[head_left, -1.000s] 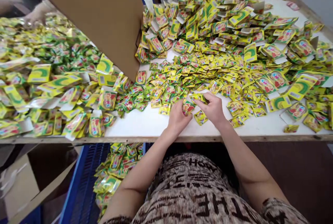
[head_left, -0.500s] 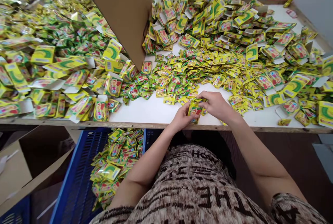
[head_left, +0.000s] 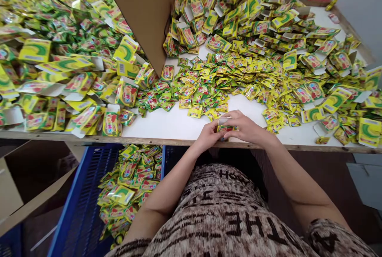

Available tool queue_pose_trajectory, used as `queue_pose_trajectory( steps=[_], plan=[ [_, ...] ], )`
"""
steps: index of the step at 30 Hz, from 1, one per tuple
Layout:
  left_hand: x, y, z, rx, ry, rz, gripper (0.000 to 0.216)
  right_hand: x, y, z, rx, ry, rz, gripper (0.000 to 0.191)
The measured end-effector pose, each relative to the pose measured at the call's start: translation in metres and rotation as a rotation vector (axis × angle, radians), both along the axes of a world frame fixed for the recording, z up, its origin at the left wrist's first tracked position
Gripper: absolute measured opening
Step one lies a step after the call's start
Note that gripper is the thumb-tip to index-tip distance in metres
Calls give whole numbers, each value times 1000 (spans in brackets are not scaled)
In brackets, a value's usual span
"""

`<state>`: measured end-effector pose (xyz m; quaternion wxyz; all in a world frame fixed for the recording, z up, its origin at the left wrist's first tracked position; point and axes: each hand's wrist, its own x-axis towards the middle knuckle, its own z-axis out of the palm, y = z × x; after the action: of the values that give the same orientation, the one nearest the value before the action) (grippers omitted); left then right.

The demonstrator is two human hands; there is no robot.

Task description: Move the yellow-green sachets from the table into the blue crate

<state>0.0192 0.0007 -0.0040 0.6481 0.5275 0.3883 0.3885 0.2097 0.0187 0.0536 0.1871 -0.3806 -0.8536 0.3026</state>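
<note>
Between my two hands, just over the table's front edge, is a small yellow-green printed box point(head_left: 226, 128) with a pale flap at its top. My left hand point(head_left: 208, 133) wraps its left side, the thumb across the front. My right hand point(head_left: 245, 128) is closed over its right side and top, the fingers covering much of it. Whether anything is inside the box is hidden. Small yellow and green sachets point(head_left: 195, 110) lie in a loose heap beyond my hands.
A big pile of boxes point(head_left: 253, 14) fills the back of the white table point(head_left: 167, 125). More boxes point(head_left: 112, 119) lie at the left. A cardboard panel point(head_left: 143, 14) stands upright between piles. Below, a blue crate point(head_left: 77, 197) holds packets point(head_left: 128, 189). The wooden edge point(head_left: 185, 143) runs along the front.
My right hand has moved down and closed over the top of the box, where a pale flap now shows. The view has shifted slightly. A person's hand at the top left is out of sight.
</note>
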Motion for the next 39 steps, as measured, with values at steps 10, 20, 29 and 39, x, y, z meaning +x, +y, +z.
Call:
queue_pose_trajectory(
  steps=[10, 20, 29, 39],
  plan=[
    [-1, 0, 6, -21, -20, -20, 41, 1, -15, 0, -63, 235, -234, 17],
    [-3, 4, 25, -329, -223, 8, 25, -21, -33, -27, -550, 742, -687, 35],
    [6, 4, 16, -136, -100, 331, 29, -19, -19, -20, -416, 733, -688, 25],
    [5, 8, 20, 238, 131, 298, 17, -21, -26, -26, -412, 787, -784, 25]
  ],
)
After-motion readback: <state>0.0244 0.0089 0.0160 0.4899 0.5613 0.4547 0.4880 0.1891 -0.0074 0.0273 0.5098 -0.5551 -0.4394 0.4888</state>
